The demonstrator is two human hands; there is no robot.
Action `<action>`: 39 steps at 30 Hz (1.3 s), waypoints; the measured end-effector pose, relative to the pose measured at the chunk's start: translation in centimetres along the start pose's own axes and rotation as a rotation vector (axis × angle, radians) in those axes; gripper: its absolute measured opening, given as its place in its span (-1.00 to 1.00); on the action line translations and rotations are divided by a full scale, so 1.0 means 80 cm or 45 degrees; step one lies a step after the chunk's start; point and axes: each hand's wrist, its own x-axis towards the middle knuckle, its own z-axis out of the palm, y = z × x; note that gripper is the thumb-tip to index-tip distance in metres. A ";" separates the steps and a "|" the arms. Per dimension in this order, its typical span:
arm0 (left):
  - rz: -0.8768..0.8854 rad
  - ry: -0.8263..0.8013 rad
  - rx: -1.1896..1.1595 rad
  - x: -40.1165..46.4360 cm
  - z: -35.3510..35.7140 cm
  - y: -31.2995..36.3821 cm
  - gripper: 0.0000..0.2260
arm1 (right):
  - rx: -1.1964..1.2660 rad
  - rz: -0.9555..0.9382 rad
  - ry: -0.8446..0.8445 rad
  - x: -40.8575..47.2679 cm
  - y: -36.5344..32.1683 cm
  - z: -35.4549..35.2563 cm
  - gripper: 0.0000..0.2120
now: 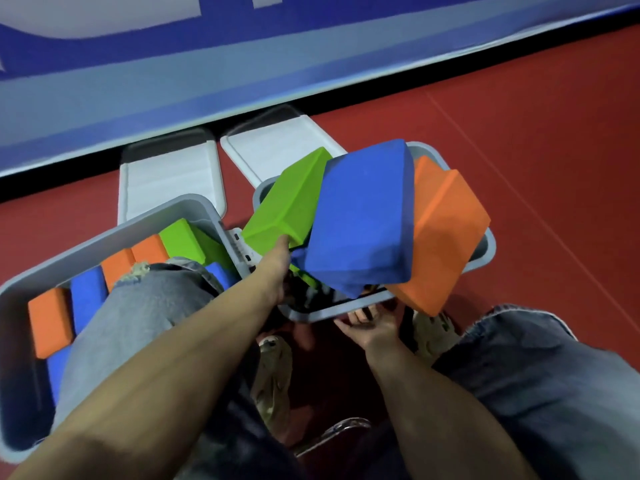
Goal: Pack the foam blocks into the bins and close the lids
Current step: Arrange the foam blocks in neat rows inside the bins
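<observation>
My left hand (277, 265) pinches the green block (287, 199), my right hand (370, 327) grips the bin (485, 251) rim; the blue block (363, 220) and orange block (446, 233) above could topple.

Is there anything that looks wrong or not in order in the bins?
Yes. In the right bin, the green block, blue block and orange block stand tilted, well above the rim, so its lid likely cannot close. The left bin holds its blocks in neat rows.

Dim, even indoor light, soft shadows between the legs, motion blur, wide-angle bending at edges.
</observation>
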 end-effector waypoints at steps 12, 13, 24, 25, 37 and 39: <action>0.666 0.117 0.662 -0.034 0.069 0.055 -0.22 | -0.208 -0.276 -0.024 -0.058 -0.099 -0.015 -0.49; 0.543 0.048 0.523 -0.031 0.064 0.056 -0.25 | -0.223 -0.310 -0.061 -0.057 -0.106 -0.017 -0.49; -0.072 -0.524 0.259 -0.047 0.018 0.022 -0.71 | -1.076 -1.549 0.533 -0.152 -0.152 0.052 -0.29; -0.066 -0.528 0.243 -0.046 0.016 0.021 -0.72 | -1.170 -1.652 0.510 -0.158 -0.147 0.058 -0.29; 0.218 -0.501 0.119 -0.059 0.034 0.044 -0.53 | -1.854 -1.620 0.268 -0.146 -0.142 0.091 -0.56; 0.453 -0.385 0.142 -0.060 0.042 0.051 -0.40 | -1.968 -1.526 0.287 -0.141 -0.155 0.088 -0.62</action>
